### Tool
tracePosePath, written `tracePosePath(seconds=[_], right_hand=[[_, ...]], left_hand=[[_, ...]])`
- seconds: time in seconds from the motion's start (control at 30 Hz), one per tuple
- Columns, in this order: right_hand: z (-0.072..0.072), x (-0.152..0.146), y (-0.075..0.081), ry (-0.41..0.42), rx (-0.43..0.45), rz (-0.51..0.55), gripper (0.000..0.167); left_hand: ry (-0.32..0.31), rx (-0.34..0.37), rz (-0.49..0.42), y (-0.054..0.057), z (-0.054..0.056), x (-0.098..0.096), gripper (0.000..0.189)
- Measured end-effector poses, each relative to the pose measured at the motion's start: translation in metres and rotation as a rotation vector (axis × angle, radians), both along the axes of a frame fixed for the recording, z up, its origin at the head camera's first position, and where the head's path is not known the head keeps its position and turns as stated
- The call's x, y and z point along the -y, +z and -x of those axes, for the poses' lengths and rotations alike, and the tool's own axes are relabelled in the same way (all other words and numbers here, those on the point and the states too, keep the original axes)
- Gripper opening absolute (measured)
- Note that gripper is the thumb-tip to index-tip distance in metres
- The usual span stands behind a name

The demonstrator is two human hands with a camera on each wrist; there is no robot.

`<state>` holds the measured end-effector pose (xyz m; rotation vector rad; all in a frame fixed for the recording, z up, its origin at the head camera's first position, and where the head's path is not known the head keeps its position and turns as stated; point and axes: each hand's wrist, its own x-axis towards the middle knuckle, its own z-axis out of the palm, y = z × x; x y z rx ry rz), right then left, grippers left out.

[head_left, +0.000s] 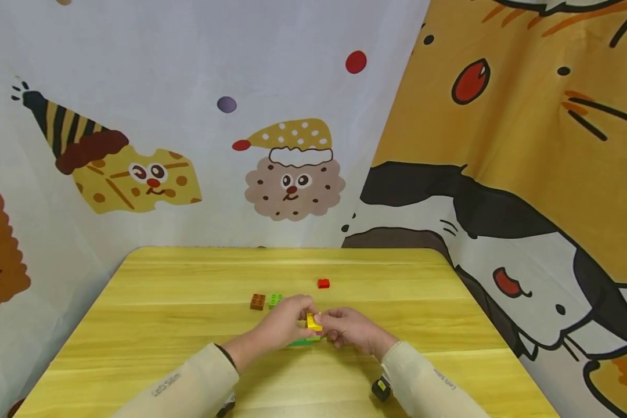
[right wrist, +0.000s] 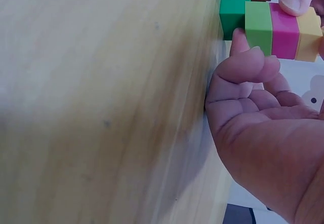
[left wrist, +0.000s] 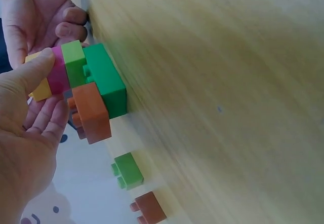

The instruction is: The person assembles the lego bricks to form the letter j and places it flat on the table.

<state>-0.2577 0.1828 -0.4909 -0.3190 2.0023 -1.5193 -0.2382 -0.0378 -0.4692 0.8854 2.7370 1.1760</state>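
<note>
A small stack of toy building bricks stands between the two hands. From the bottom it has a long green brick [left wrist: 107,79], a light green brick [left wrist: 74,62], a magenta brick [right wrist: 284,31] and a yellow brick [head_left: 314,321] on top. My left hand [head_left: 288,320] grips the upper part, its thumb lying across the magenta and yellow bricks. On the other side, my right hand [head_left: 354,330] has its thumb against the top of the yellow brick, with its other fingers curled beside the light green brick. An orange-brown brick [left wrist: 91,113] sits at the green brick, hidden by my left hand in the head view.
Beyond my left hand, a brown brick [head_left: 258,302] and a loose light green brick [head_left: 275,299] lie side by side. A red brick [head_left: 323,284] lies farther back on the wooden table [head_left: 188,278]. Behind it hangs a cartoon-printed cloth [head_left: 188,58].
</note>
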Motion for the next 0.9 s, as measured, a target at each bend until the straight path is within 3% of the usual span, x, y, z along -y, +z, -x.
tracePosePath(seconds=[0.13, 0.27, 0.33, 0.43, 0.5, 0.57, 0.7, 0.9], right_hand=[[0.000, 0.000, -0.001, 0.003, -0.002, 0.008, 0.049], [0.001, -0.001, -0.005, 0.006, -0.004, 0.011, 0.049], [0.001, -0.001, -0.006, 0.002, -0.006, 0.009, 0.050], [0.001, -0.001, -0.007, -0.011, -0.013, 0.008, 0.051], [0.001, -0.001, -0.008, -0.016, -0.015, 0.009, 0.052], [0.001, -0.002, -0.009, -0.019, -0.012, 0.010, 0.052], [0.001, -0.003, -0.008, -0.019, -0.005, 0.007, 0.051], [0.001, -0.002, -0.006, -0.014, 0.002, -0.001, 0.053]], left_hand=[[-0.025, 0.019, 0.028, 0.003, 0.000, 0.002, 0.030], [-0.061, 0.004, 0.122, 0.010, 0.008, 0.015, 0.040], [-0.042, -0.069, 0.189, 0.014, 0.015, 0.025, 0.043], [0.049, -0.225, 0.300, 0.016, 0.029, 0.042, 0.034], [0.108, -0.281, 0.363, 0.015, 0.037, 0.054, 0.031], [0.133, -0.278, 0.418, 0.011, 0.042, 0.063, 0.035], [0.102, -0.236, 0.505, 0.000, 0.046, 0.072, 0.047], [0.084, -0.282, 0.537, -0.017, 0.048, 0.069, 0.046]])
